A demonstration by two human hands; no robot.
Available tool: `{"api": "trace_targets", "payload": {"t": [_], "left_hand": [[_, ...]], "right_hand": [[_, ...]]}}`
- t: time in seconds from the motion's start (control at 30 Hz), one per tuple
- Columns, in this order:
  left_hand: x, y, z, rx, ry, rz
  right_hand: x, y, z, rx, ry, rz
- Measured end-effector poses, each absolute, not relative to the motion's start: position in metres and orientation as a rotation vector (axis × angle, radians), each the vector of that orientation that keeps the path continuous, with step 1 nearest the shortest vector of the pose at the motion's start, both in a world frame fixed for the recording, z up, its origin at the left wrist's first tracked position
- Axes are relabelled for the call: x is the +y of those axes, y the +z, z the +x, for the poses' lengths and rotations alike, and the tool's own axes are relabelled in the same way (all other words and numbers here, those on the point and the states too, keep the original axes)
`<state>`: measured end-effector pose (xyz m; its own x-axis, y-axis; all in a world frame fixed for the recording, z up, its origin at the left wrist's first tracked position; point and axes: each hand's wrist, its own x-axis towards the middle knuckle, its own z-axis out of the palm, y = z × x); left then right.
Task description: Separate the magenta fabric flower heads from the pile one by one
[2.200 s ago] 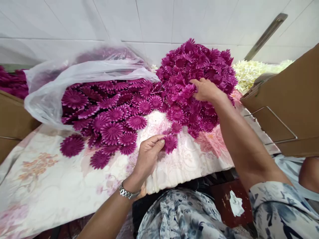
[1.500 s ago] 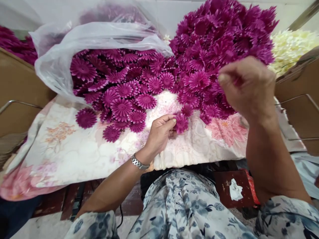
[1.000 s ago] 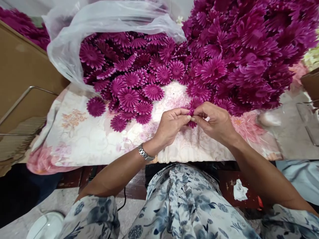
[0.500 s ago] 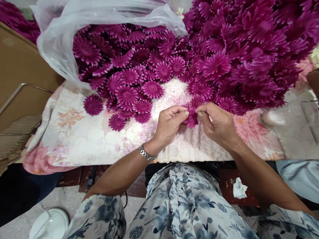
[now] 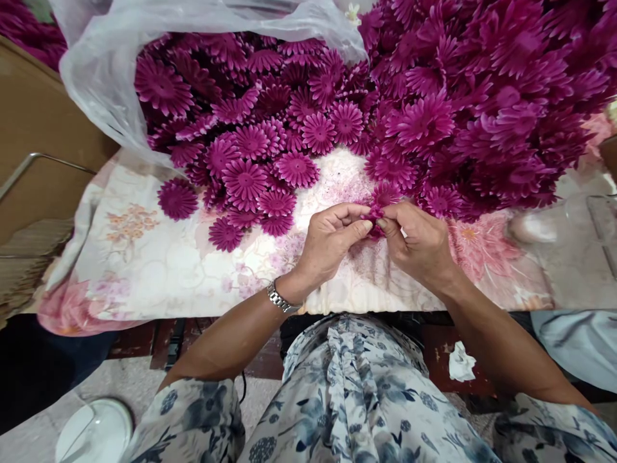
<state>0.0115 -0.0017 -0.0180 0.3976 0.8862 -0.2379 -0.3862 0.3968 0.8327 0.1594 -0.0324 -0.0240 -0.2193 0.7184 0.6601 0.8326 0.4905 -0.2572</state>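
Note:
My left hand (image 5: 332, 241) and my right hand (image 5: 418, 243) meet over the floral cloth (image 5: 159, 270), both pinching one small magenta fabric flower (image 5: 375, 212) between thumbs and fingertips. A steel watch sits on my left wrist. Flat magenta flower layers (image 5: 245, 180) spill from a clear plastic bag (image 5: 101, 83) at the upper left. A tall heap of fuller magenta flowers (image 5: 482, 96) rises at the upper right, just beyond my right hand.
Cardboard boxes with metal wire handles stand at the left (image 5: 33, 148) and at the far right edge. A white round object (image 5: 94, 431) lies on the floor at lower left. A crumpled white scrap (image 5: 460, 363) rests on a red stool below the table.
My right hand left the tall heap with a flower piece and came down to my left hand; both now pinch the flower together. The view tilted downward.

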Motion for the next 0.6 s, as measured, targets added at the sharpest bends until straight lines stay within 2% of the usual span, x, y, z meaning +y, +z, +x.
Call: {"api": "trace_targets", "payload": {"t": [0.27,0.6], "left_hand": [[-0.001,-0.018,0.013,0.842,0.954,0.754],[0.001,-0.017,0.01,0.85,1.031,0.771]], "right_hand": [[-0.036,-0.016,0.161,-1.917,-0.231,-1.37],[-0.053,-0.011,0.219,-1.8,-0.466,-1.822]]}}
